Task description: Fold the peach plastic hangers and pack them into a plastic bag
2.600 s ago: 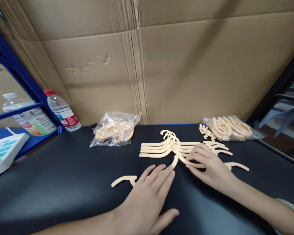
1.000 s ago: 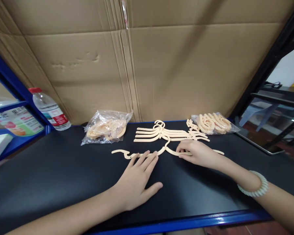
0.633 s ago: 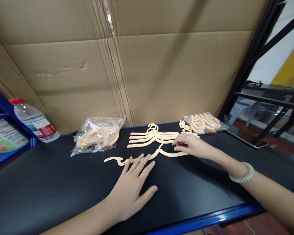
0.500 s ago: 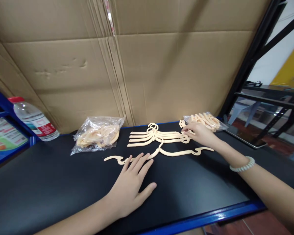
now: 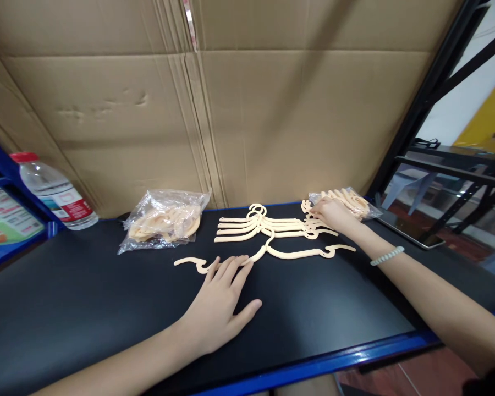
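Observation:
A cream plastic clothes hanger point(image 5: 295, 254) with curved end pieces lies at the front. My left hand point(image 5: 225, 300) rests flat with its fingers stretched out, the fingertips over the hanger's left arm. Behind this hanger lie several overlapping hanger bodies point(image 5: 239, 230) with bare left ends; curved end pieces point(image 5: 329, 231) extend from their right side. My right hand point(image 5: 333, 213) reaches in at the back right, fingers bent together at a small pile of loose cream end pieces point(image 5: 306, 207). What its fingertips pinch is hidden.
A clear bag of cream pieces point(image 5: 165, 223) lies at the back left, another bag point(image 5: 352, 202) beyond my right hand. A water bottle point(image 5: 60, 192) leans at far left. A flat tablet-like device point(image 5: 412, 230) lies at right. Cardboard point(image 5: 272, 126) stands behind the black tabletop point(image 5: 107, 308).
My right hand has shifted slightly back, from the ends of the stacked hangers to the loose pile. My left hand stays over the front hanger. The view has tilted slightly.

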A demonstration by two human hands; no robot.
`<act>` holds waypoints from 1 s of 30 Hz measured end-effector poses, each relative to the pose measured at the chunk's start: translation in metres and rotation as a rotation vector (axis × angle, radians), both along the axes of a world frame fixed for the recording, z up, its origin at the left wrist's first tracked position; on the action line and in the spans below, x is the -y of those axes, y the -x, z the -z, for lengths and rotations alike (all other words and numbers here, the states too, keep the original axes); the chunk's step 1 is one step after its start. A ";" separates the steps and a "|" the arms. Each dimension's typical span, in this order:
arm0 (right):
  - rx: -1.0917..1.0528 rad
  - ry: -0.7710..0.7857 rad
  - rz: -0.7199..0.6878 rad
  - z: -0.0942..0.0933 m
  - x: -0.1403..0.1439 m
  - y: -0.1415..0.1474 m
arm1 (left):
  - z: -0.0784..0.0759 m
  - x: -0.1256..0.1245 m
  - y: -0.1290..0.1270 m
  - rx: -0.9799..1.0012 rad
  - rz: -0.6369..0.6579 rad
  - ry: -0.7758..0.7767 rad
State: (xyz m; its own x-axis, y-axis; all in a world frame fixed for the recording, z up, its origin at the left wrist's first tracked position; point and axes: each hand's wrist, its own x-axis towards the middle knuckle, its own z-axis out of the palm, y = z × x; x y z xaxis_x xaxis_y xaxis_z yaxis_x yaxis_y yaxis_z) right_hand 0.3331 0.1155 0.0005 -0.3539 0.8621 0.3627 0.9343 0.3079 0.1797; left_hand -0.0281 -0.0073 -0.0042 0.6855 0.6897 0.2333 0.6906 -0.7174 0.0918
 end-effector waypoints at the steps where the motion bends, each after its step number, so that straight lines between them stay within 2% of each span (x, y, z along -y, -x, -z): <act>1: 0.014 0.004 0.003 0.001 0.000 0.000 | 0.000 0.000 0.000 0.004 0.002 -0.002; 10: 0.078 -0.054 0.028 0.002 0.005 0.001 | -0.002 -0.001 -0.002 0.001 0.009 -0.017; 13: 0.052 -0.102 0.031 -0.003 0.008 -0.002 | -0.003 0.002 -0.002 0.031 0.053 -0.021; 17: -0.211 -0.265 -0.016 -0.008 0.019 0.009 | -0.011 0.012 -0.002 0.176 0.172 0.117; 20: -0.552 -0.307 -0.131 -0.010 0.036 0.040 | -0.018 0.017 -0.003 0.347 0.214 0.304; 22: -0.824 -0.233 -0.213 -0.010 0.051 0.068 | -0.018 0.017 -0.005 0.482 0.198 0.453; 23: -0.978 -0.142 -0.243 -0.010 0.060 0.082 | -0.017 0.016 -0.006 0.557 0.181 0.537; 26: -1.355 0.264 -0.313 -0.009 0.085 0.117 | -0.012 0.012 -0.009 0.777 0.115 0.800; 28: -1.499 0.545 -0.338 -0.007 0.098 0.130 | -0.009 0.009 -0.011 0.898 0.063 0.937; 30: -1.573 0.751 -0.371 -0.005 0.107 0.137 | -0.008 0.007 -0.012 0.996 0.023 1.001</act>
State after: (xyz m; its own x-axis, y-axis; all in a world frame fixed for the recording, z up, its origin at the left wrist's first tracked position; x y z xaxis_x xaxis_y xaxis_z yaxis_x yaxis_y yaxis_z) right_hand 0.1965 0.0086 0.0058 -0.2903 0.9491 0.1224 -0.0598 0.1097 -0.9922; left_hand -0.0156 -0.0140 0.0041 0.5398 0.8406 0.0450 0.0242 -0.0690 0.9973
